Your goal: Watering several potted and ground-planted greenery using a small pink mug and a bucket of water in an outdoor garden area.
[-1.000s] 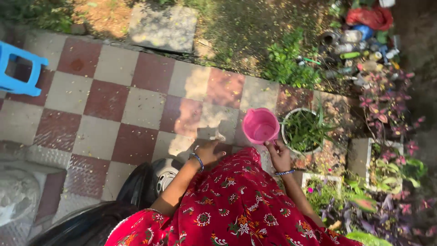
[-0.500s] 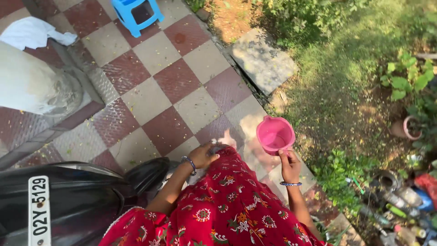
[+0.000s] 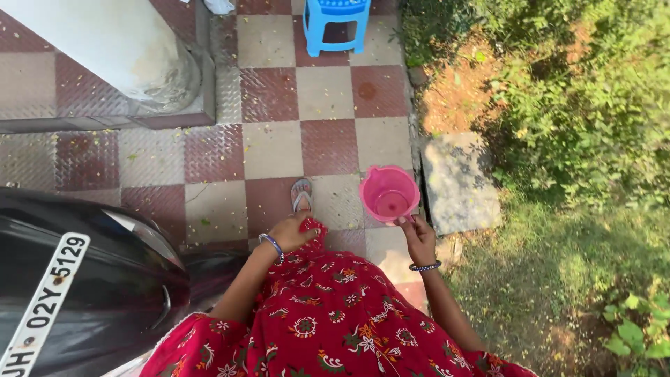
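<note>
View swung; pink mug [image 3: 389, 193] still in right hand [image 3: 419, 237].

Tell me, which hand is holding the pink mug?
The right hand holds the pink mug by its handle; the left hand only grips the red dress.

Pink mug [image 3: 389, 193]: smooth plastic, slight sheen, wet inside. Red floral dress [image 3: 335, 314]: matt printed cloth. Floor tiles [image 3: 272, 150]: red and beige, some ribbed, dusty matt. Blue stool [image 3: 337, 22], far: smooth plastic. Scooter body [image 3: 91, 293], near left: glossy black plastic. Stone slab [image 3: 459, 183], right: rough, grey. Pillar [image 3: 118, 42], far left: matt white, stained. Bangles [image 3: 426, 266]: beaded, shiny.
</note>
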